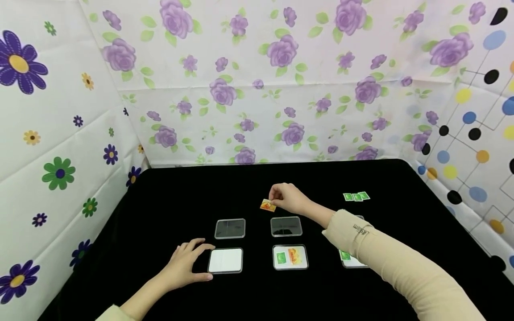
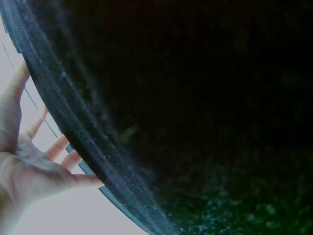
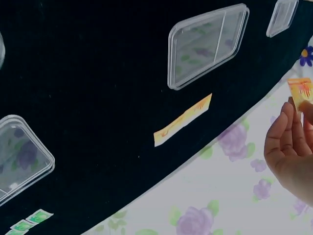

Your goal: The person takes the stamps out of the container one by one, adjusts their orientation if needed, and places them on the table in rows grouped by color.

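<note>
My right hand (image 1: 287, 197) pinches a small orange-and-yellow card (image 1: 267, 205) between thumb and fingers, beyond the middle clear lid (image 1: 286, 226). The same card (image 3: 299, 89) shows at the fingertips in the right wrist view. An orange-and-yellow strip (image 3: 183, 120) lies on the black cloth there, beside a clear lid (image 3: 208, 46). At the near left, my left hand (image 1: 184, 266) has its fingers spread, thumb and forefinger close to the left corners of a clear-edged case (image 1: 225, 260) with a white inside. The left wrist view is mostly dark, with the open palm (image 2: 34, 166) at its edge.
A middle case (image 1: 290, 257) holds a green card and a yellow-orange one. My right sleeve partly covers a right case (image 1: 354, 261) and a lid behind it. Another clear lid (image 1: 230, 228) lies at left. Several green cards (image 1: 356, 196) lie at the far right.
</note>
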`<state>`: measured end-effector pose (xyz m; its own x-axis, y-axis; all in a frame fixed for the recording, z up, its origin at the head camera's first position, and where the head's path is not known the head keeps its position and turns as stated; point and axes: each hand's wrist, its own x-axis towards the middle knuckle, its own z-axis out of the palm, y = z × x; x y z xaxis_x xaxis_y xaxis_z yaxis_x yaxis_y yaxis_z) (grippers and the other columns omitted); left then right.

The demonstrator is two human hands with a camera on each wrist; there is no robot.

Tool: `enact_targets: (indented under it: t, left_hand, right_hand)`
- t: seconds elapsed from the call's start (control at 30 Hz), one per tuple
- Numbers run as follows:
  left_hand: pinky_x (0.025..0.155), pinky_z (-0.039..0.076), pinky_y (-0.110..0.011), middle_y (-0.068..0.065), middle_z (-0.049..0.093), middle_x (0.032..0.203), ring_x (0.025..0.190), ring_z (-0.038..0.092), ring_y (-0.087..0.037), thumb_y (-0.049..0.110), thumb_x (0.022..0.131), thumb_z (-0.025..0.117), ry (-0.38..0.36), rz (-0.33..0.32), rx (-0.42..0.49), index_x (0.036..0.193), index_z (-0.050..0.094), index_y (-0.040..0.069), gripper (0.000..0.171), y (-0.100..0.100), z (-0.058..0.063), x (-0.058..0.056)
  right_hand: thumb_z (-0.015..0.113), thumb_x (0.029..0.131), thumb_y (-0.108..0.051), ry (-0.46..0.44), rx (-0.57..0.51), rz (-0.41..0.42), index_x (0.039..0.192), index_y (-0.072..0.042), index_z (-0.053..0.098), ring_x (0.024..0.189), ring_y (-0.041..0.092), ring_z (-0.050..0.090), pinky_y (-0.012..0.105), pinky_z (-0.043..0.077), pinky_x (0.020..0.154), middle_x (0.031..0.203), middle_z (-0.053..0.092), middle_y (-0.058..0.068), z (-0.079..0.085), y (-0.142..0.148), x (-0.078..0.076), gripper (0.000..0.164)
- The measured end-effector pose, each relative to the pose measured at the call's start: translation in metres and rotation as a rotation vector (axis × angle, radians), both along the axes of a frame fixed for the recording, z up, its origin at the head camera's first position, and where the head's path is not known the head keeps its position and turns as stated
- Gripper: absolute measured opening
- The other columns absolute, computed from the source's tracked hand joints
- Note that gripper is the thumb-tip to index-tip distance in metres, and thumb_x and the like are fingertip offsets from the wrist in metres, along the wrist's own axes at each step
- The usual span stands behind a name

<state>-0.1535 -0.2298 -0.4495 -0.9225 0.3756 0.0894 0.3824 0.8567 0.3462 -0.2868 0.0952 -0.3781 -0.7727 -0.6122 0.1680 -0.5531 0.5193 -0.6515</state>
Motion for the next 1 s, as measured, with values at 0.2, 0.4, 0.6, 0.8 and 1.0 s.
enact_targets:
  t: [0.2, 0.4, 0.6, 0.8, 1.0]
  left_hand:
    - [0.092, 0.029, -0.075, -0.019, 0.048, 0.133, 0.116, 0.048, -0.043, 0.040, 0.066, 0.082, 0.000, 0.000, 0.002, 0.124, 0.055, 0.018, 0.068, -0.001, 0.000, -0.001]
    - [0.092, 0.029, -0.076, -0.020, 0.048, 0.133, 0.115, 0.048, -0.044, 0.040, 0.066, 0.082, -0.006, 0.003, 0.001, 0.124, 0.055, 0.017, 0.068, -0.001, 0.000, -0.001]
    - [0.093, 0.029, -0.075, -0.019, 0.048, 0.134, 0.116, 0.048, -0.043, 0.039, 0.066, 0.082, -0.020, 0.002, 0.002, 0.125, 0.055, 0.018, 0.068, 0.000, 0.000, -0.002]
    - [0.093, 0.028, -0.076, -0.020, 0.047, 0.134, 0.117, 0.047, -0.044, 0.039, 0.067, 0.081, -0.026, -0.005, 0.005, 0.125, 0.055, 0.017, 0.068, 0.002, 0.000, -0.003]
    - [0.093, 0.028, -0.075, -0.020, 0.047, 0.135, 0.117, 0.047, -0.044, 0.039, 0.066, 0.082, -0.027, 0.013, -0.001, 0.125, 0.055, 0.018, 0.068, 0.000, 0.000, -0.001]
  right_hand:
    - [0.063, 0.089, -0.005, -0.033, 0.066, -0.021, 0.086, -0.002, 0.062, 0.067, 0.010, 0.057, 0.023, 0.046, 0.062, 0.081, 0.066, 0.009, 0.001, -0.001, -0.013, 0.004]
    - [0.065, 0.087, -0.004, -0.049, 0.126, -0.045, 0.082, -0.002, 0.063, 0.062, 0.009, 0.053, 0.022, 0.045, 0.059, 0.075, 0.064, 0.008, 0.003, -0.004, -0.022, 0.006]
    - [0.064, 0.087, -0.002, -0.051, 0.120, -0.012, 0.083, -0.001, 0.063, 0.062, 0.011, 0.050, 0.025, 0.043, 0.062, 0.073, 0.060, 0.007, 0.003, -0.003, -0.029, 0.004]
    - [0.062, 0.088, 0.000, -0.014, 0.157, 0.026, 0.084, -0.001, 0.062, 0.061, 0.011, 0.047, 0.025, 0.041, 0.062, 0.072, 0.058, 0.007, -0.006, -0.001, -0.037, 0.005]
    - [0.062, 0.088, -0.001, -0.021, 0.219, 0.029, 0.083, -0.004, 0.061, 0.061, 0.010, 0.046, 0.023, 0.041, 0.061, 0.072, 0.057, 0.005, -0.025, -0.012, -0.056, 0.006]
